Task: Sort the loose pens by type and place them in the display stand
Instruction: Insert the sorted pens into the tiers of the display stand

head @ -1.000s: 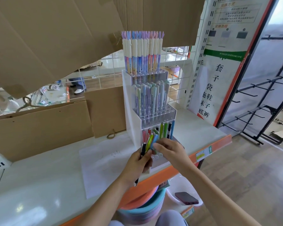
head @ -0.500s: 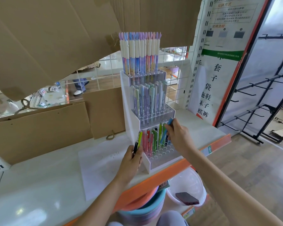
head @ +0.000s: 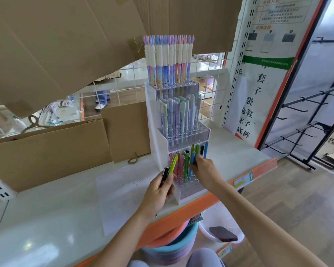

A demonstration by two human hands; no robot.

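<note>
A white three-tier display stand (head: pixel 152 132) stands on the shelf. Its top tier holds tall white-capped pens (head: pixel 168 60), its middle tier pastel pens (head: pixel 178 116), and its bottom tier (head: pixel 189 186) green, red, black and blue click pens. My left hand (head: pixel 159 191) grips a black pen (head: pixel 164 173) and a yellow-green pen (head: pixel 173 163) just left of the bottom tier. My right hand (head: pixel 205 169) reaches into the bottom tier, its fingertips pinching a blue pen (head: pixel 193 157) that stands upright among the others.
Cardboard sheets (head: pixel 52 151) lean behind and left of the stand. A pale sheet (head: pixel 123 189) lies on the white shelf, which has an orange front edge (head: pixel 258 166). Below are stacked basins (head: pixel 174 247) and a phone (head: pixel 223 234) in a white bowl. A black hook rack (head: pixel 307 128) stands at the right.
My right hand took a blue pen from the bundle in my left hand, lifted it to the back of the bottom tier, then lowered it among the standing pens. My left hand barely moved.
</note>
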